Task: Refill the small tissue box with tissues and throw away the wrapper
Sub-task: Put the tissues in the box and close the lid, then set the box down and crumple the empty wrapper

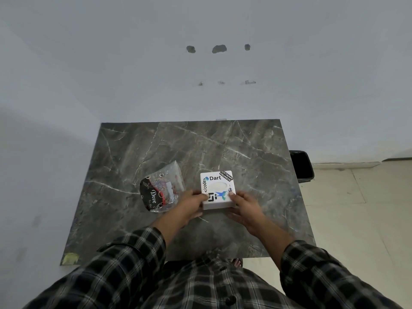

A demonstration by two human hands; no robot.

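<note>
Small white square tissue box (217, 190) seen flat on dark marble table (200, 148), stickers on top, pale tissue shown in oval opening. Clear wrapper (160, 190) with dark printed band laid crumpled just left of it.

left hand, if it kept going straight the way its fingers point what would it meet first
The left hand points forward and to the right, and its fingers already rest on the near left edge of the white tissue box, so the box comes first. The empty wrapper lies off to its left, out of that line.
</note>
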